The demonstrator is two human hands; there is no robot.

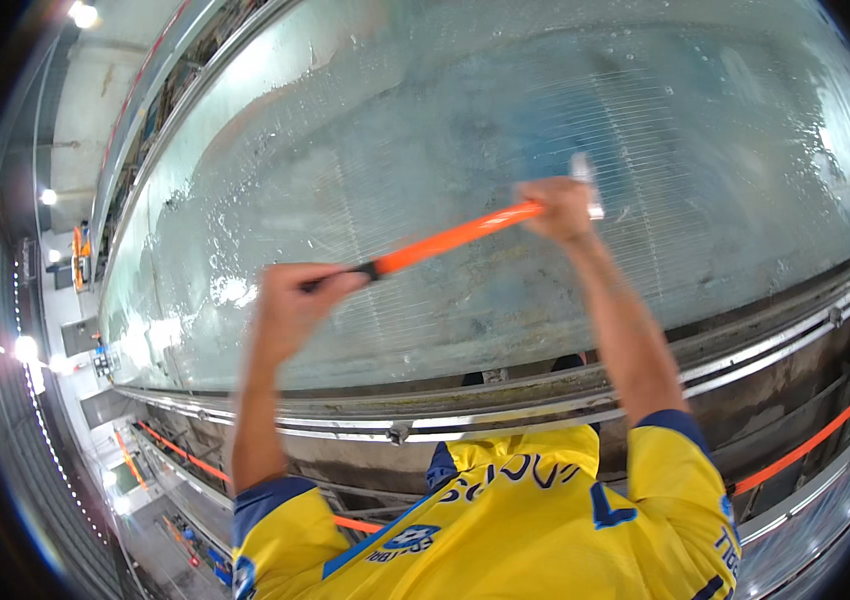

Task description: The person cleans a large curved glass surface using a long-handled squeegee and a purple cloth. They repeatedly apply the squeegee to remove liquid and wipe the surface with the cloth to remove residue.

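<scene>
A large wet glass pane (425, 120) with fine horizontal lines and soap streaks fills the upper view. Both my hands grip an orange-handled squeegee (455, 238) held against it. My left hand (295, 300) is closed around the black grip end of the handle, lower left. My right hand (565, 208) is closed around the handle close to the metal squeegee head (587, 185), which presses on the glass at centre right. My forearms rise from yellow short sleeves with blue trim.
A metal frame rail (545, 395) runs under the glass. Below it are dark beams and an orange strap (815, 435). At far left, several ceiling lights (85, 15) and a building interior far below show. My yellow shirt (505, 530) fills the bottom.
</scene>
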